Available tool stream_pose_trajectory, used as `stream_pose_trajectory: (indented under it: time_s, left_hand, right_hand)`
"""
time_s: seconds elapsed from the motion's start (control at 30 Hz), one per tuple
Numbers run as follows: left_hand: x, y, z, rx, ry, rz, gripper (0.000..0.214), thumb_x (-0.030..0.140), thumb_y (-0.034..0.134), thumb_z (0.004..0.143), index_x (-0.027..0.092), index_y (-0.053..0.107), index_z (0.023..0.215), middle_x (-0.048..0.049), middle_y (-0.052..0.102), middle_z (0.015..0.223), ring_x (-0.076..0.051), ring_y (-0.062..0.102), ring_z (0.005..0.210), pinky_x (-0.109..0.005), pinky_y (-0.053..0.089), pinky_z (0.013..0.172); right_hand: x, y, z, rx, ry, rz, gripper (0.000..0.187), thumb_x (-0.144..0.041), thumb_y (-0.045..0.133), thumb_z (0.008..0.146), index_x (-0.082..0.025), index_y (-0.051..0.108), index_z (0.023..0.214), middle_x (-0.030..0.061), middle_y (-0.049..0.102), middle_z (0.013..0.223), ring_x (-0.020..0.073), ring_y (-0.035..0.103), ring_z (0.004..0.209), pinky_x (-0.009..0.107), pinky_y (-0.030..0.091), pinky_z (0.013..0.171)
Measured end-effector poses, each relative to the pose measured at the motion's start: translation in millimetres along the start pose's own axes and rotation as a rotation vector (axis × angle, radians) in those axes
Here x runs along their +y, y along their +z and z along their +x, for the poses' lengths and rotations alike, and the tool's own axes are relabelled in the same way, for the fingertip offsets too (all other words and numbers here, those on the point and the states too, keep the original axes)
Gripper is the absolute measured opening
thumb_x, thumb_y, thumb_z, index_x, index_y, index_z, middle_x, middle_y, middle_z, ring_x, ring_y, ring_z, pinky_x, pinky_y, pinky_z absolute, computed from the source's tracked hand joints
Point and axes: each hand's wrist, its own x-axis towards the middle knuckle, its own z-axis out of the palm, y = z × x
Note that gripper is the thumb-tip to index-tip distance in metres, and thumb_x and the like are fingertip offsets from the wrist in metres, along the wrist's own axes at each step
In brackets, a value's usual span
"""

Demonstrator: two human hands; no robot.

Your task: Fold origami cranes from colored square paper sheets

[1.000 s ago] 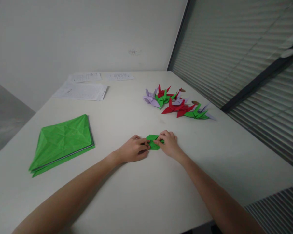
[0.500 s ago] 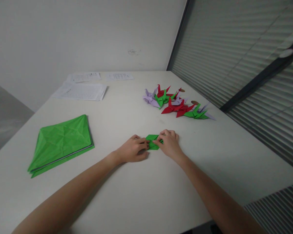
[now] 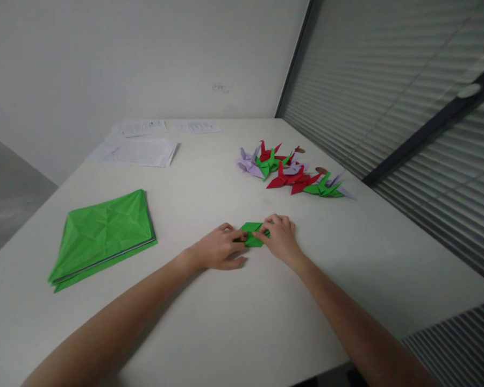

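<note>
A small folded piece of green origami paper (image 3: 253,242) lies flat on the white table between my hands. My left hand (image 3: 221,248) holds its left end down with curled fingertips, the thumb apart from the paper on the near side. On the right end, my right hand (image 3: 281,235) has its thumb and fingers closed on the paper's edge. My fingers hide both ends of the piece, so its full shape does not show.
A green stack of creased paper sheets (image 3: 108,228) lies to the left. Several red, green and purple paper cranes (image 3: 292,177) sit at the back right. Printed papers (image 3: 135,152) lie at the back left. Window blinds (image 3: 407,123) run along the table's right side.
My left fingers have shifted very slightly on the green paper, and the thumb sits a little farther from it. My right hand looks almost unmoved.
</note>
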Motion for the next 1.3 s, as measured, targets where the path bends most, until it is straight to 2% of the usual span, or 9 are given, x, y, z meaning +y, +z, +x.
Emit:
stream_pose_trajectory:
  time_s: [0.1,0.27,0.4,0.6,0.73,1.07,1.3]
  left_hand:
    - [1.2,1.5,0.8,0.015,-0.031,-0.013,0.029,0.041,0.047,0.093,0.017,0.062,0.096,-0.0117,0.064,0.112,-0.020,0.062,0.100,-0.038,0.042,0.097]
    - [5.2,4.4,1.8,0.027,-0.097,-0.027,0.040,0.042,0.046,0.094,0.017,0.055,0.124,-0.0112,0.062,0.116,-0.022,0.060,0.102,-0.038,0.042,0.095]
    - [6.6,4.6,2.3,-0.002,-0.105,-0.011,0.038,0.043,0.047,0.093,0.019,0.060,0.119,-0.0103,0.061,0.110,-0.022,0.060,0.100,-0.039,0.040,0.096]
    - [8.4,3.8,3.5,0.002,-0.119,-0.021,0.046,0.042,0.047,0.092,0.018,0.050,0.132,-0.0109,0.060,0.112,-0.023,0.059,0.101,-0.041,0.039,0.096]
    - [7.8,3.9,4.3,-0.026,-0.105,0.012,0.044,0.042,0.047,0.092,0.017,0.055,0.127,-0.0115,0.059,0.110,-0.024,0.058,0.101,-0.041,0.040,0.096]
    - [6.4,3.1,4.8,-0.032,-0.089,0.032,0.044,0.041,0.046,0.092,0.015,0.057,0.126,-0.0115,0.058,0.107,-0.025,0.059,0.099,-0.042,0.041,0.096]
    - [5.3,6.5,2.9,-0.013,-0.089,0.026,0.045,0.040,0.049,0.091,0.014,0.057,0.126,-0.0126,0.058,0.109,-0.025,0.059,0.101,-0.043,0.042,0.097]
  right_hand:
    - [0.0,0.2,0.4,-0.004,0.002,0.001,0.031,-0.047,0.058,0.089,-0.024,0.069,0.072,0.0066,0.062,0.102,0.0279,0.047,0.105,0.044,0.034,0.088]
    - [-0.1,0.2,0.3,0.001,0.003,0.007,0.032,-0.048,0.058,0.089,-0.024,0.069,0.072,0.0068,0.062,0.101,0.0286,0.046,0.105,0.045,0.034,0.089]
    - [-0.4,-0.2,-0.8,0.016,-0.001,0.017,0.032,-0.049,0.058,0.089,-0.025,0.069,0.071,0.0072,0.062,0.101,0.0297,0.045,0.106,0.047,0.034,0.089]
    - [1.0,0.8,-0.8,0.067,0.022,0.010,0.034,-0.051,0.061,0.086,-0.024,0.067,0.067,0.0089,0.059,0.101,0.0311,0.044,0.105,0.048,0.035,0.087]
    - [3.8,0.0,0.6,0.072,0.067,-0.012,0.035,-0.054,0.064,0.082,-0.023,0.065,0.067,0.0088,0.057,0.103,0.0316,0.043,0.106,0.049,0.036,0.088]
    - [20.6,-1.9,7.2,0.041,0.138,-0.031,0.040,-0.062,0.068,0.074,-0.022,0.062,0.068,0.0094,0.051,0.106,0.0319,0.043,0.106,0.050,0.035,0.089]
    - [39.6,-7.7,13.2,-0.036,0.236,-0.056,0.040,-0.060,0.073,0.068,-0.022,0.061,0.068,0.0090,0.051,0.105,0.0324,0.044,0.103,0.050,0.035,0.088]
